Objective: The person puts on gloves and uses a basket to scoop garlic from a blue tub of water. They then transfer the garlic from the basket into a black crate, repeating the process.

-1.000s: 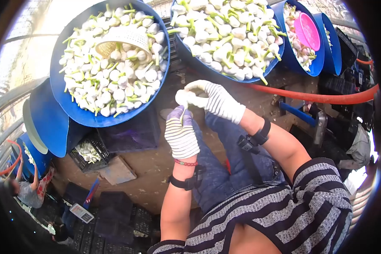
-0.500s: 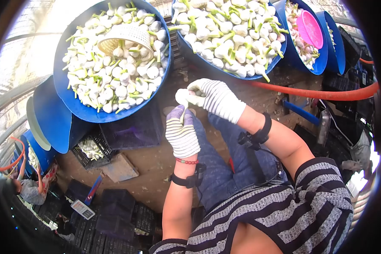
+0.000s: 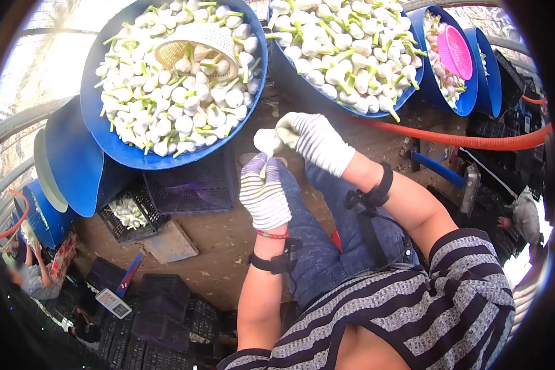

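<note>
A white garlic bulb (image 3: 267, 141) is upright above my knees. My left hand (image 3: 265, 191), in a striped glove with purple fingertips, pinches its stem from below. Beside the bulb, at its right edge, is my gloved right hand (image 3: 317, 142). Its fingers are curled together; whether they grip the bulb's skin or only touch its side is hard to see. Beyond my hands stands a large blue tub (image 3: 172, 161) heaped with garlic bulbs with short green stems. A cream plastic basket (image 3: 206, 40) lies tipped on that heap.
More blue tubs of garlic stand to the right, one with a pink basket (image 3: 455, 52). An orange hose (image 3: 462, 137) runs across the right. Black crates (image 3: 191, 185), a wooden board (image 3: 171, 242) and a scale (image 3: 113, 303) are at left. Another person (image 3: 40, 280) works at far left.
My right fingers have shifted slightly up and right along the bulb, leaving more of it uncovered. My left hand keeps its pinch on the stem. The view has turned slightly.
</note>
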Demonstrator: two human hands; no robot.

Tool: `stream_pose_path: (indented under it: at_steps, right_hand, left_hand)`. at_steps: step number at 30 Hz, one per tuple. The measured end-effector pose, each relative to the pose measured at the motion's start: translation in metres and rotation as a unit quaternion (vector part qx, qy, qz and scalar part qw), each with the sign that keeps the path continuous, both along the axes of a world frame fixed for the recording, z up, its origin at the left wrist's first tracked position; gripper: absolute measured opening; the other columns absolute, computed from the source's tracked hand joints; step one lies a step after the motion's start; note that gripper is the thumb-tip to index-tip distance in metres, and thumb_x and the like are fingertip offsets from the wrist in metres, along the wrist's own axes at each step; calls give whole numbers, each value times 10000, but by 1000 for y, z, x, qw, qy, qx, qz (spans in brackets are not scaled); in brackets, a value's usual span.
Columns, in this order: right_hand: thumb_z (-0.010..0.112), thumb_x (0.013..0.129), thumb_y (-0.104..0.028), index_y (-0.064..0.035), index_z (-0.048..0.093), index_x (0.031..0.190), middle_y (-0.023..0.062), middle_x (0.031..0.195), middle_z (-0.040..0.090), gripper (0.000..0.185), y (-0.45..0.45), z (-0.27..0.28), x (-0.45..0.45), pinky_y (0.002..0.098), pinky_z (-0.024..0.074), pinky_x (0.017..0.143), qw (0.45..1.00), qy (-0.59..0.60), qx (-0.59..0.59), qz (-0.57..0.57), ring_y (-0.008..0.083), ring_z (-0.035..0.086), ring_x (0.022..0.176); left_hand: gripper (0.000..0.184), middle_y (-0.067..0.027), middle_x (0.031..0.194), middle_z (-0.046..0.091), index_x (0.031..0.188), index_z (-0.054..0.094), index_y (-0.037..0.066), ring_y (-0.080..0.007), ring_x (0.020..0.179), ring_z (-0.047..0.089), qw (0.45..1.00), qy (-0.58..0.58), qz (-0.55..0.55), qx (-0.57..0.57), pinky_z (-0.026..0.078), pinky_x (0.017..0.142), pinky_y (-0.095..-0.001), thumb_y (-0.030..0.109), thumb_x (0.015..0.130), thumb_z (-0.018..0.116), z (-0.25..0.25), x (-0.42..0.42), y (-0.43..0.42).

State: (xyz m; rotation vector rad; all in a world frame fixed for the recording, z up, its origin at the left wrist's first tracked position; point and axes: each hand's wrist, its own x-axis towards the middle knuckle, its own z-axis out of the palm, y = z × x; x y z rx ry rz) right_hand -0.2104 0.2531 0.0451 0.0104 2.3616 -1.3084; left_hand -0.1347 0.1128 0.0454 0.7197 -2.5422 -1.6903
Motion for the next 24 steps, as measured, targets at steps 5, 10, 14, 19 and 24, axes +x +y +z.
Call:
stream_pose_path:
  at_steps: [5, 10, 14, 19, 24]
  right_hand:
    - [628, 909, -162, -25, 656, 987, 50, 820, 674, 160, -8, 8, 2, 270, 491, 708, 995, -71, -62, -25, 117, 591, 717]
    - [604, 912, -145, -47, 670, 954, 77, 792, 672, 125, -25, 16, -1, 279, 479, 698, 994, -51, -92, -42, 143, 597, 708]
    - [615, 905, -133, -42, 680, 998, 53, 816, 687, 145, -21, 9, -7, 258, 481, 711, 987, -116, -104, -34, 88, 588, 744]
    - [612, 907, -149, -46, 667, 998, 68, 819, 687, 148, -37, 9, -4, 268, 486, 703, 999, -52, -9, -2, 106, 600, 727]
    - [613, 906, -176, -64, 636, 1048, 138, 859, 683, 183, -51, 17, -2, 334, 521, 713, 998, 3, 28, 50, 256, 679, 777]
  left_hand:
    - [142, -75, 942, 673, 1008, 659, -12, -114, 839, 597, 999, -34, 1, 23, 506, 775, -278, 31, 873, 660, -5, -1, -13]
    - [151, -81, 968, 669, 1012, 663, -15, -140, 857, 618, 997, 54, -38, -34, 507, 783, -283, 21, 865, 666, -1, -3, -18]
    - [161, -98, 980, 671, 1025, 660, -16, -154, 871, 625, 999, -24, -3, 26, 505, 805, -286, 18, 868, 661, -5, -2, -31]
    - [161, -105, 982, 670, 1020, 660, -14, -169, 870, 634, 999, 35, -32, -8, 515, 795, -297, 17, 862, 666, -3, -1, -35]
    - [166, -129, 993, 669, 1016, 659, -11, -208, 876, 649, 997, 40, -45, -53, 523, 802, -315, 10, 852, 670, 2, 0, -45]
